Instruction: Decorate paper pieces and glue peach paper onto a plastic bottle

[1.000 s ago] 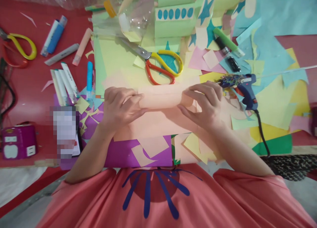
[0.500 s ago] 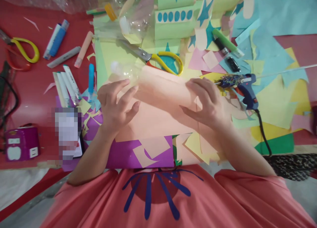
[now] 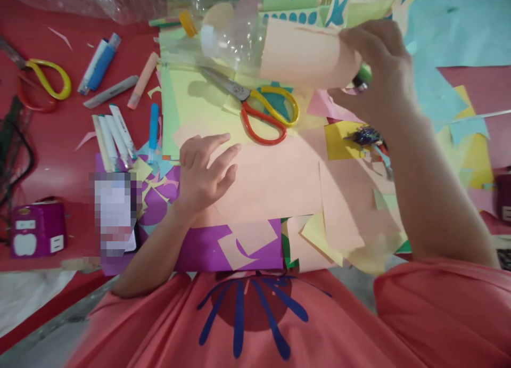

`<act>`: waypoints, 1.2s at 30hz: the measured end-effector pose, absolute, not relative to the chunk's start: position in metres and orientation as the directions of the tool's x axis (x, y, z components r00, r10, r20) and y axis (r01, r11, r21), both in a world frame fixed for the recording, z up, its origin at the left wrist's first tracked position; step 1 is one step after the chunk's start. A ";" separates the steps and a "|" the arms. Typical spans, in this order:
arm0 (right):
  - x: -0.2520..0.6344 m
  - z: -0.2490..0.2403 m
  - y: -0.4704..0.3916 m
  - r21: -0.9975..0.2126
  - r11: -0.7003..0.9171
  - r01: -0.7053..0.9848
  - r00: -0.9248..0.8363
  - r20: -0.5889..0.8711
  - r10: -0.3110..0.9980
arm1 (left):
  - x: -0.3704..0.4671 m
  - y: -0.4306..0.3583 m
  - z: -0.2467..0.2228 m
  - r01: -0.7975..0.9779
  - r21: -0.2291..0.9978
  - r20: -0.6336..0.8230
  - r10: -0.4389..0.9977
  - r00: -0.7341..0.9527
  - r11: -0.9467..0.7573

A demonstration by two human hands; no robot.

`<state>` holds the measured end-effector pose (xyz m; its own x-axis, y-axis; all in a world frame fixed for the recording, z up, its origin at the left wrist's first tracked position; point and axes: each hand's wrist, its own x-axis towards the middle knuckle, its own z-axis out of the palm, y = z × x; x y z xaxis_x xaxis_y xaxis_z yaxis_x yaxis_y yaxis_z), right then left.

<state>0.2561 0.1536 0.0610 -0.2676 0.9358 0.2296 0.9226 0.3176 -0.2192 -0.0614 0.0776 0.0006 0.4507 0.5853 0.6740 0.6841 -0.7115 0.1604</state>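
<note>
My right hand [image 3: 385, 72] grips the right end of a clear plastic bottle [image 3: 237, 46] wrapped in peach paper [image 3: 301, 54]. The bottle lies on its side at the back, its white cap [image 3: 207, 40] pointing left. My left hand [image 3: 207, 171] holds nothing, its fingers apart over the left side of a flat peach sheet [image 3: 275, 181]. Between the bottle and that sheet are scissors [image 3: 243, 93] with one yellow and one red handle. My right forearm and hand partly hide the glue gun [image 3: 365, 136].
Several markers [image 3: 115, 136] lie on the red table [image 3: 43, 160] to the left, near another pair of scissors [image 3: 48, 83]. A phone [image 3: 131, 240], blurred out, and a purple box [image 3: 38, 229] are at front left. Blue sheets [image 3: 463, 27] and paper scraps [image 3: 243, 240] lie around.
The wrapped bottle has moved from between my hands toward the back, carried by my right hand. My left hand has let go of nothing visible and stays nearly in place. More of the middle scissors shows.
</note>
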 end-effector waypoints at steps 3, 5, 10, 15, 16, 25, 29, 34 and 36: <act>0.248 0.052 0.170 -0.202 0.389 0.899 -0.364 0.149 0.919 | -0.062 0.078 0.000 0.695 0.137 0.646 0.596 0.478 -0.706; 0.245 0.044 0.177 -0.232 0.419 0.878 -0.390 0.162 0.906 | -0.062 0.077 0.000 0.698 0.182 0.591 0.645 0.485 -0.692; 0.242 0.042 0.185 -0.221 0.404 0.888 -0.375 0.162 0.913 | -0.060 0.075 0.003 0.689 0.222 0.543 0.674 0.501 -0.690; 0.224 0.062 0.162 -0.086 0.269 0.959 -0.259 0.107 0.960 | -0.063 0.079 0.004 0.719 0.297 0.490 0.747 0.450 -0.628; 0.219 0.064 0.154 -0.086 0.292 0.952 -0.275 0.171 0.946 | -0.064 0.080 0.003 0.727 0.320 0.476 0.767 0.431 -0.607; 0.173 0.024 0.136 -0.054 0.353 0.934 -0.356 -0.070 0.932 | -0.074 0.089 -0.004 0.764 0.475 0.353 0.889 0.291 -0.438; 0.175 -0.007 0.159 -0.183 0.411 0.893 -0.408 0.057 0.911 | -0.089 0.097 -0.024 0.822 0.449 0.329 0.920 0.211 -0.350; 0.173 0.003 0.151 -0.244 0.337 0.909 -0.349 -0.005 0.937 | -0.100 0.103 -0.038 0.828 0.487 0.312 0.941 0.132 -0.278; 0.177 0.022 0.129 -0.245 0.306 0.920 -0.323 -0.032 0.946 | -0.100 0.102 -0.037 0.829 0.493 0.272 0.952 0.143 -0.265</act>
<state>0.1766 0.1287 0.0220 -0.3230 0.9458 -0.0324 0.9200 0.3058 -0.2453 -0.1000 0.1025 -0.0367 0.1431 0.9517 0.2716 0.8287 -0.2653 0.4928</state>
